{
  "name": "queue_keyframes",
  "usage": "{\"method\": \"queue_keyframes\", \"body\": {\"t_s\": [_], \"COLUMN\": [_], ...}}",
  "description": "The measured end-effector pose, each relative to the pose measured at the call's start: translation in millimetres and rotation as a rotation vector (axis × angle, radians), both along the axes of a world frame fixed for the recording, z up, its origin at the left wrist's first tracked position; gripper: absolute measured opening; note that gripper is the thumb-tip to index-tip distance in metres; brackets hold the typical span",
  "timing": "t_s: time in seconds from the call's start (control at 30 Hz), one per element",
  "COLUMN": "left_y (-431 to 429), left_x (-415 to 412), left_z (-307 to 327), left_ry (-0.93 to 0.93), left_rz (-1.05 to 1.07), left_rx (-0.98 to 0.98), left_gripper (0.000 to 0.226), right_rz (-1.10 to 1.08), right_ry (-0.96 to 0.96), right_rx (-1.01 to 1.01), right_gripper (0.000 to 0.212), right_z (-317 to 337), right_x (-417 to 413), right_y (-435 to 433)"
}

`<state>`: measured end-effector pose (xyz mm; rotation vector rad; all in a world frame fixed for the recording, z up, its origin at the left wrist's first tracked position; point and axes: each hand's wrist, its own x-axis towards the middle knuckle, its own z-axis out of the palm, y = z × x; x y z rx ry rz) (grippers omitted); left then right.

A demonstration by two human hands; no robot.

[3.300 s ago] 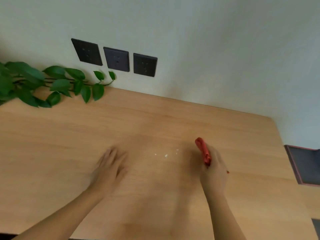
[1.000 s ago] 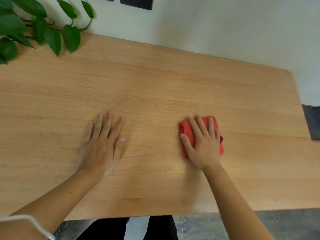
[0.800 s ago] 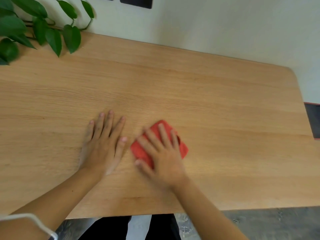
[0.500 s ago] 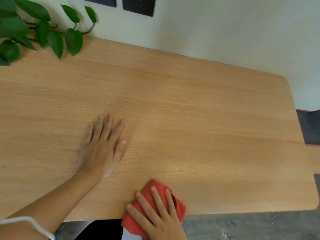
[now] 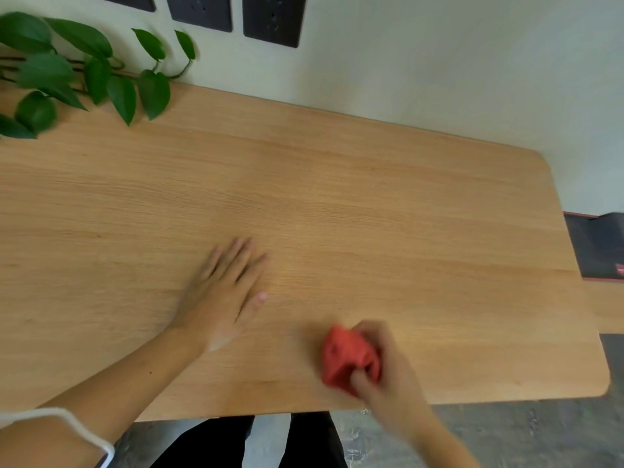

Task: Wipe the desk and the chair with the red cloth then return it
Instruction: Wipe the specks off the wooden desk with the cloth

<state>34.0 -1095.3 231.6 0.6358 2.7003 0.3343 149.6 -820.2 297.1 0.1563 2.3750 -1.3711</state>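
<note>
right hand [image 5: 388,366] was clamped on the bunched red cloth [image 5: 347,361] near the desk [image 5: 337,197] front edge, motion-blurred. left hand [image 5: 226,292] lay flat, fingers spread, holding nothing. risk: a balled cloth wipes narrow, likely missing strips; chair wasn't visible.

The left hand [image 5: 224,292] lies flat, palm down, fingers spread, near the middle of the desk [image 5: 371,211]. The right hand [image 5: 381,363], blurred, is curled closed around the bunched red cloth [image 5: 344,359] close to the desk's near edge.
</note>
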Motion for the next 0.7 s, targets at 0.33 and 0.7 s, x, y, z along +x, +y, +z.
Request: {"method": "queue_keyframes", "body": {"t_s": [0.33,0.7], "left_y": [40,-27], "left_x": [-16,-15], "left_z": [75,151], "left_ry": [-0.461,0.061], "left_rz": [0.352,0.406], "left_rx": [1.110,0.864], "left_gripper": [0.037,0.018], "right_rz": [-0.349,0.131], "right_ry": [-0.346,0.037], "right_rx": [-0.765,-0.272], "right_gripper": [0.037,0.078], "right_z": [57,116], "right_x": [-126,-120], "right_y": [-40,-84]}}
